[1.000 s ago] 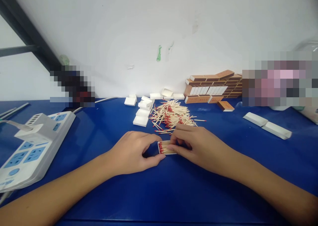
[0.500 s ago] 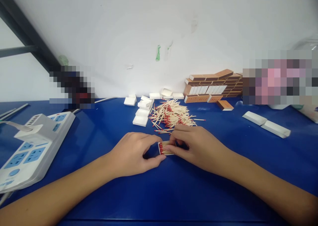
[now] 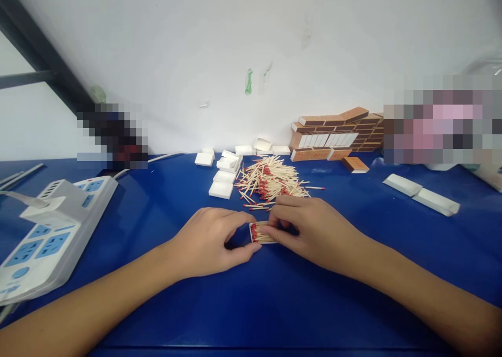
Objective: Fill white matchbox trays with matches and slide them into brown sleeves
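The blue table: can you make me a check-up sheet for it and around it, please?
Surface: shiny blue table
Things: match tray with red-tipped matches; loose match pile beyond; white trays; stacked matchboxes by the wall
Clutter: power strip, left
Grip: left hand holds the tray's left end; right hand touches matches inside
Cables: white cord near the wall
Surroundings: pale wall, marked; dark frame

Red-headed cream matches [image 3: 274, 179], blue tabletop [image 3: 251, 310]; at eight o'clock from the matches, white power strip [image 3: 74, 238] with light-blue sockets [image 3: 53, 244]; at two o'clock, matchboxes [image 3: 333, 129] banded orange and dark brown
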Demonstrator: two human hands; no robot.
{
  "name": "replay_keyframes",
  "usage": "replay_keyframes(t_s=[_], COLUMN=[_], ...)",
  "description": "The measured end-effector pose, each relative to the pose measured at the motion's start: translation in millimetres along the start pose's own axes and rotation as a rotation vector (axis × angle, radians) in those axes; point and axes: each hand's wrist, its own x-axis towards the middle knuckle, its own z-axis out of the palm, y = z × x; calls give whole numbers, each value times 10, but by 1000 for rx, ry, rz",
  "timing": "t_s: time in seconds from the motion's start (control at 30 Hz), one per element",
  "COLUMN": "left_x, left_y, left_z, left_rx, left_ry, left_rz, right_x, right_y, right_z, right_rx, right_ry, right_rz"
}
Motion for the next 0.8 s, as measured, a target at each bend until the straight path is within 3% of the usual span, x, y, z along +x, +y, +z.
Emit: replay_keyframes(t_s=[0.8], left_x=[-5], left_y=[-5], left_z=[-15], left_rx=[4], left_ry=[-17], left_rz=[10], right_x=[2], right_y=[-8], right_z=[-34], right_rx=[44], right_ry=[-17], right_rz=[10])
